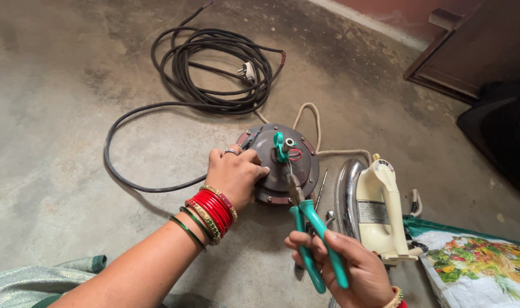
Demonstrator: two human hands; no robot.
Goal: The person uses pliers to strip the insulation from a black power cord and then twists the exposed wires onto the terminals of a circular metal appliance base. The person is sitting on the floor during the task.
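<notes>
A round dark grey motor unit point(271, 182) lies on the concrete floor, with a shaft, a green part and red wire on top. My left hand point(234, 174), wearing a ring and red, gold and green bangles, rests on the unit's left side and steadies it. My right hand point(351, 268) grips long-nose pliers with green handles point(314, 239). The pliers' tip point(293, 181) touches the wiring by the shaft.
A coiled black cable point(214, 68) with a white plug point(248, 71) lies behind the unit. A cream electric iron point(380, 208) lies on its side at right, next to a floral cloth point(476, 268). A screwdriver point(321, 188) lies between unit and iron. A dark wooden door point(476, 45) stands at far right.
</notes>
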